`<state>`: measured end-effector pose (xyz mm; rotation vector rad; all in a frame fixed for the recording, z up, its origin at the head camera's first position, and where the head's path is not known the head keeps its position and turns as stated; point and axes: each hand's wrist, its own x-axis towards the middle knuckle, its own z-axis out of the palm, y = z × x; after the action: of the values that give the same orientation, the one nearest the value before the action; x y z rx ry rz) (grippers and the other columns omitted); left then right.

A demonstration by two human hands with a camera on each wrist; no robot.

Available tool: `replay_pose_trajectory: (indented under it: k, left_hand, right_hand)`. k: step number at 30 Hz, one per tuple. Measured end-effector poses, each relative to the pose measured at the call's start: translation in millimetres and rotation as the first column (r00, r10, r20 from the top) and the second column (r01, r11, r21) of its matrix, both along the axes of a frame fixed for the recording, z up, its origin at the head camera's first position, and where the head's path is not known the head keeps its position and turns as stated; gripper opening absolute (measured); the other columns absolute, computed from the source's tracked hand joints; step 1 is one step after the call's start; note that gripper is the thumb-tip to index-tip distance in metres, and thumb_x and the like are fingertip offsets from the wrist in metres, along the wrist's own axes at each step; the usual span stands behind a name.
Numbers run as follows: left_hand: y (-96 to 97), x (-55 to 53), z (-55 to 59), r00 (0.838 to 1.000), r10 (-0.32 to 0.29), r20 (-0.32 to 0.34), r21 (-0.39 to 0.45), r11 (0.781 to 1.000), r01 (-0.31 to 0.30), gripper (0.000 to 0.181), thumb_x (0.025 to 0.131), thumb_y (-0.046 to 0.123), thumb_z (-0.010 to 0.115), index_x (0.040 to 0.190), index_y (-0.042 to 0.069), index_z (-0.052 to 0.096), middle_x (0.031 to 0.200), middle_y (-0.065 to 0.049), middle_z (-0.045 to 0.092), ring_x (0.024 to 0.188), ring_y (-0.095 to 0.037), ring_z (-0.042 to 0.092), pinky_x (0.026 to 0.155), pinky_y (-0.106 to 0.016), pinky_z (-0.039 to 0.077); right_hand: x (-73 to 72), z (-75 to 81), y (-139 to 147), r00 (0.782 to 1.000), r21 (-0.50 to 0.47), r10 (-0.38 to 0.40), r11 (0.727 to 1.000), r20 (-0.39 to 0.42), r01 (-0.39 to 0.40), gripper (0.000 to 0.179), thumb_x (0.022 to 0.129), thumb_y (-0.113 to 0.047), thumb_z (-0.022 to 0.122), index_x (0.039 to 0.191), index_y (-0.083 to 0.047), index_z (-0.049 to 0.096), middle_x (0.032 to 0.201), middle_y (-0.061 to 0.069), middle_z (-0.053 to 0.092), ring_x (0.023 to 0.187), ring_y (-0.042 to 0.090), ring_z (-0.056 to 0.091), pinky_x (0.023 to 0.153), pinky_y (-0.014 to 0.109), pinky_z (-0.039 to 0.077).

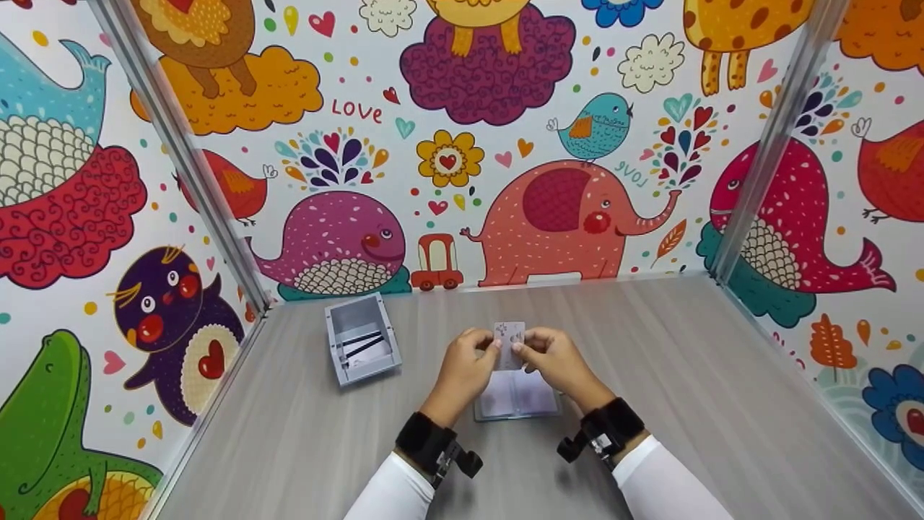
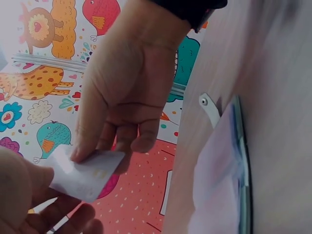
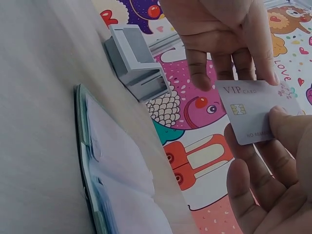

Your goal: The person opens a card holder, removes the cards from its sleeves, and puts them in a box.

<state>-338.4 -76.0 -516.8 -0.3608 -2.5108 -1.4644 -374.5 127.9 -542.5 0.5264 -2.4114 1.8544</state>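
A white plastic card (image 1: 509,345) printed "VIP CARD" (image 3: 258,109) with a gold chip is held up between both hands. My left hand (image 1: 465,365) pinches its left edge, thumb in front and fingers behind. On the opposite edge, my right hand (image 1: 567,365) grips the card between thumb and fingers. Below them on the table lies an opened card holder (image 1: 517,397) with a dark greenish cover and clear, pale sleeves (image 3: 122,146). Its strap with a metal snap (image 2: 209,108) sticks out at one side.
Left of the hands, a grey open box (image 1: 361,339) stands on the wood-grain table (image 1: 289,433), with white cards and black strips inside. Walls printed with cartoon animals (image 1: 556,224) and metal corner posts (image 1: 772,144) enclose the table's back and sides.
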Motion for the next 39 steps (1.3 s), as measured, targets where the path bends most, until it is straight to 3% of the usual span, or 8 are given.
replay_pose_trajectory:
  k: [5, 10, 19, 25, 28, 30, 35, 39]
  left_hand:
    - [0.5, 0.6, 1.1, 1.000, 0.000, 0.004, 0.006, 1.000, 0.000, 0.017, 0.112, 0.019, 0.069, 0.117, 0.007, 0.080, 0.109, -0.006, 0.078, 0.103, -0.019, 0.071, 0.093, -0.042, 0.063]
    - [-0.5, 2.0, 3.6, 1.000, -0.012, -0.018, -0.002, 1.000, 0.012, 0.012, 0.111, 0.016, 0.071, 0.110, 0.008, 0.079, 0.097, -0.002, 0.074, 0.089, -0.013, 0.065, 0.079, -0.031, 0.057]
    - [-5.6, 4.2, 10.2, 0.999, -0.009, -0.049, -0.067, 0.998, 0.006, 0.016, 0.111, 0.018, 0.071, 0.115, 0.007, 0.082, 0.104, -0.004, 0.077, 0.094, -0.015, 0.069, 0.081, -0.032, 0.061]
    - [-17.0, 1.6, 17.3, 0.995, 0.025, -0.097, -0.169, 0.985, -0.041, 0.016, 0.108, 0.014, 0.075, 0.116, 0.004, 0.085, 0.106, -0.009, 0.080, 0.095, -0.021, 0.075, 0.083, -0.039, 0.064]
    - [-26.3, -1.1, 19.8, 0.991, 0.064, -0.117, -0.262, 0.961, -0.093, 0.016, 0.107, 0.015, 0.076, 0.116, 0.006, 0.087, 0.105, -0.007, 0.079, 0.093, -0.020, 0.074, 0.084, -0.042, 0.064]
    - [-33.6, -2.2, 21.8, 0.984, 0.096, -0.152, -0.333, 0.932, -0.142, 0.015, 0.106, 0.015, 0.078, 0.116, 0.008, 0.088, 0.104, -0.006, 0.078, 0.093, -0.022, 0.075, 0.085, -0.044, 0.063]
    - [-54.3, -5.2, 26.6, 0.941, 0.169, -0.293, -0.450, 0.844, -0.292, 0.010, 0.101, 0.015, 0.083, 0.108, 0.012, 0.090, 0.101, -0.006, 0.081, 0.096, -0.032, 0.080, 0.089, -0.052, 0.059]
    - [-72.5, -8.3, 28.5, 0.906, 0.228, -0.357, -0.489, 0.780, -0.389, 0.008, 0.100, 0.015, 0.083, 0.103, 0.013, 0.090, 0.100, -0.006, 0.081, 0.097, -0.033, 0.080, 0.085, -0.051, 0.054]
  right_hand:
    - [1.6, 0.4, 0, 1.000, 0.008, 0.013, 1.000, 0.010, -0.013, 0.017, 0.108, -0.012, 0.077, 0.115, 0.003, 0.079, 0.099, 0.013, 0.085, 0.077, 0.017, 0.075, 0.069, 0.027, 0.063]
    - [2.3, 1.5, 0, 1.000, 0.011, 0.022, 1.000, 0.012, -0.022, 0.019, 0.109, -0.014, 0.077, 0.116, 0.004, 0.079, 0.101, 0.014, 0.085, 0.079, 0.020, 0.077, 0.069, 0.026, 0.063]
    - [0.2, 1.5, 2, 0.999, 0.021, 0.049, 0.999, 0.018, -0.049, 0.021, 0.108, -0.017, 0.078, 0.111, 0.003, 0.080, 0.099, 0.016, 0.086, 0.085, 0.031, 0.082, 0.069, 0.025, 0.063]
    - [-2.4, 1.6, 6, 0.999, 0.057, 0.031, 0.998, 0.041, -0.033, 0.018, 0.107, -0.014, 0.077, 0.108, 0.002, 0.084, 0.097, 0.019, 0.087, 0.087, 0.025, 0.085, 0.070, 0.026, 0.065]
    - [-3.3, 1.2, 8, 0.999, 0.105, 0.004, 0.994, 0.045, -0.009, 0.018, 0.107, -0.014, 0.076, 0.106, 0.002, 0.084, 0.096, 0.017, 0.087, 0.086, 0.020, 0.084, 0.070, 0.027, 0.065]
    - [-3.1, 1.0, 10, 0.999, 0.154, -0.008, 0.988, 0.049, 0.000, 0.019, 0.107, -0.015, 0.076, 0.105, 0.003, 0.084, 0.095, 0.016, 0.087, 0.085, 0.020, 0.084, 0.070, 0.028, 0.065]
    - [-0.4, 1.0, 13, 0.996, 0.270, 0.008, 0.962, 0.091, -0.033, 0.019, 0.108, -0.013, 0.075, 0.108, 0.004, 0.084, 0.095, 0.015, 0.086, 0.086, 0.025, 0.083, 0.069, 0.027, 0.062]
    - [1.9, -0.5, 14, 0.989, 0.342, 0.025, 0.937, 0.144, -0.073, 0.017, 0.105, -0.011, 0.077, 0.106, 0.004, 0.085, 0.093, 0.015, 0.085, 0.081, 0.021, 0.079, 0.065, 0.024, 0.058]
